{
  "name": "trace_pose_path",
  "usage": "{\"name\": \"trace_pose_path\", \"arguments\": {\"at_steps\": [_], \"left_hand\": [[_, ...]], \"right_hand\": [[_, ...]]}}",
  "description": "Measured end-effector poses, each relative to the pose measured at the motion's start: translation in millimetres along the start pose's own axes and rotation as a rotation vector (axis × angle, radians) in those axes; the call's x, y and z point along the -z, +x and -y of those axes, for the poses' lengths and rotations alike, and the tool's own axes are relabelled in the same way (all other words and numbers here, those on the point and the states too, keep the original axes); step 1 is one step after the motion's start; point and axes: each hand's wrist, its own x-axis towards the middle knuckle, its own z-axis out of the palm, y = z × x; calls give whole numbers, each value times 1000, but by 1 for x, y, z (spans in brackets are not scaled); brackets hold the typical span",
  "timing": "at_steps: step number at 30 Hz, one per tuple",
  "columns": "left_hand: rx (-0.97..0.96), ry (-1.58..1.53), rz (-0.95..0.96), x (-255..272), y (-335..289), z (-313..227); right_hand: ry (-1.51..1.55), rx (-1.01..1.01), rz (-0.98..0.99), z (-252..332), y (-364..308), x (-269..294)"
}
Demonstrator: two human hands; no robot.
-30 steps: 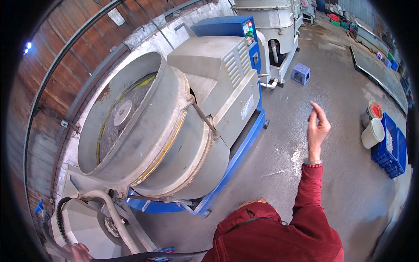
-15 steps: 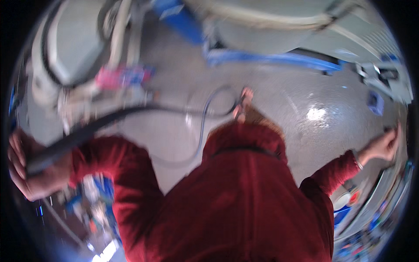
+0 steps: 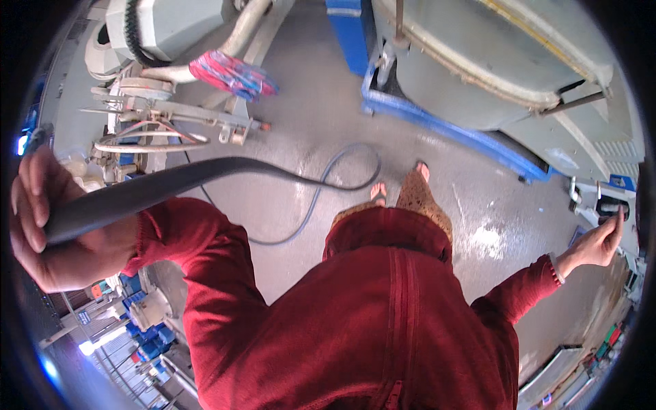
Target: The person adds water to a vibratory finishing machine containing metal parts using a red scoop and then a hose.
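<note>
Gripping a dark hose point(image 3: 171, 184) firmly in the left hand point(image 3: 72, 263), with slack looped over the floor point(image 3: 294, 130) just beside the feet point(image 3: 424, 171); seemingly managing its length. Probably calls next for steady hold and untangled slack (cannot tell of anything pinched in the right hand point(image 3: 593, 244)).

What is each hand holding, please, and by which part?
The left hand grips the dark hose, apparently near one end; whether the right hand holds anything cannot be told.
</note>
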Motion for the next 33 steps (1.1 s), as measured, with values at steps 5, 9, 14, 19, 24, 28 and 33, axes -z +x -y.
{"name": "trace_pose_path", "arguments": {"at_steps": [5,9,14,19,24,28,33], "left_hand": [[197,-216,-138,-63,13,29],[100,-134,-19,-108,16,68],[124,-129,56,-178,30,113],[402,-466,258,-224,56,158],[728,-682,514,-240,78,184],[907,-816,513,-252,89,227],[913,-659,-46,-264,69,237]], "right_hand": [[-12,-112,50,-53,12,-12],[36,-161,62,-102,37,-28],[-23,-121,43,-155,90,-40],[5,-207,-10,-235,139,-32],[147,-193,32,-255,176,-80],[198,-149,45,-257,176,-118],[354,-134,-27,-207,195,-178]]}}
